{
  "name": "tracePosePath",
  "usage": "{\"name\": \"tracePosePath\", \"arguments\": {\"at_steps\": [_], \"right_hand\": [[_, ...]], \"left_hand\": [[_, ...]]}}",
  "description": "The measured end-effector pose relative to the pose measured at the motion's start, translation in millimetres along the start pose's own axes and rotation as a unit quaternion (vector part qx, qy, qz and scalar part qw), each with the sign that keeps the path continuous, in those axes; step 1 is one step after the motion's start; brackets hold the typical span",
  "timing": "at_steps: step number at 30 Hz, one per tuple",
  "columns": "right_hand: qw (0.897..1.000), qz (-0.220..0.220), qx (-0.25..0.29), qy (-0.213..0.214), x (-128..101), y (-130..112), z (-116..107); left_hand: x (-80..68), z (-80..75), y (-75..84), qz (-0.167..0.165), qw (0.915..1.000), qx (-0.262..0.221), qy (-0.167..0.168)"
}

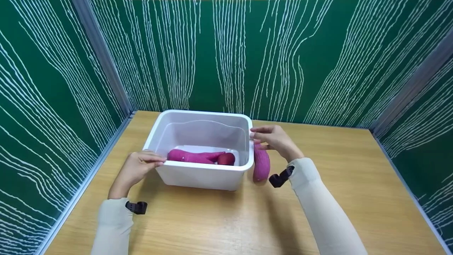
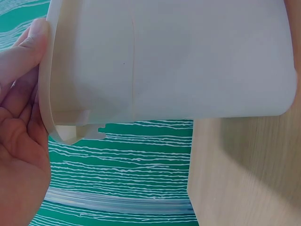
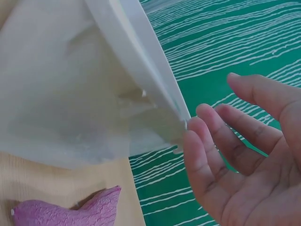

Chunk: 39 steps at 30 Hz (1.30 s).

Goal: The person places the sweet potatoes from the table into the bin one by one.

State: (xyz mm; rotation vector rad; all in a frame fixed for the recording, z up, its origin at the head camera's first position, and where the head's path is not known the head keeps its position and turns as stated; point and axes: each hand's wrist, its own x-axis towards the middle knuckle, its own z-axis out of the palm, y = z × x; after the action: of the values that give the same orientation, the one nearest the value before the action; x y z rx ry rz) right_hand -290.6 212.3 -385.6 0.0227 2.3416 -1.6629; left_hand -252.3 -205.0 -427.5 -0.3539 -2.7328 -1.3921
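A white plastic bin (image 1: 201,176) stands on the table, tilted in the left wrist view. At its front left corner my left hand (image 1: 136,167) pinches the rim, thumb on one side and fingers on the other. My right hand (image 1: 279,141) is by the right rim with loosely bent fingers; in the right wrist view the thumb is apart from the fingers and the fingertips (image 3: 194,146) are at the rim. Inside the bin lie a long pink sweet-potato-like thing (image 1: 193,157) and a dark red roundish thing (image 1: 226,159). Another purple-pink sweet-potato-like thing (image 1: 262,164) lies outside, against the right side.
The wooden table (image 1: 339,184) runs under everything. Green panels with white wavy lines (image 1: 230,53) rise behind and at both sides, with metal posts (image 1: 102,53) at the corners. A small black camera (image 1: 138,208) sits on each wrist.
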Motion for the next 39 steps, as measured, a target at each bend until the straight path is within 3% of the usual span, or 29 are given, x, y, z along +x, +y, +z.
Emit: {"name": "tracePosePath", "arguments": {"at_steps": [18, 25, 32, 39], "right_hand": [[0.997, 0.03, 0.057, 0.033, 3.3, 39.5, -12.3], [0.995, 0.039, 0.08, 0.047, 4.0, 56.7, -14.3], [0.991, 0.062, 0.102, 0.06, 5.3, 73.5, -14.6], [0.989, 0.087, 0.093, 0.077, 9.5, 90.6, -14.1]], "left_hand": [[-2.1, -1.2, 0.6, -0.017, 0.9998, 0.005, -0.006], [-0.2, -0.6, -0.6, 0.0, 0.9999, 0.011, 0.003], [-0.3, -0.6, -2.2, -0.004, 0.9999, 0.011, -0.001], [1.1, -0.8, -2.2, 0.004, 1.0, 0.007, -0.002]]}}
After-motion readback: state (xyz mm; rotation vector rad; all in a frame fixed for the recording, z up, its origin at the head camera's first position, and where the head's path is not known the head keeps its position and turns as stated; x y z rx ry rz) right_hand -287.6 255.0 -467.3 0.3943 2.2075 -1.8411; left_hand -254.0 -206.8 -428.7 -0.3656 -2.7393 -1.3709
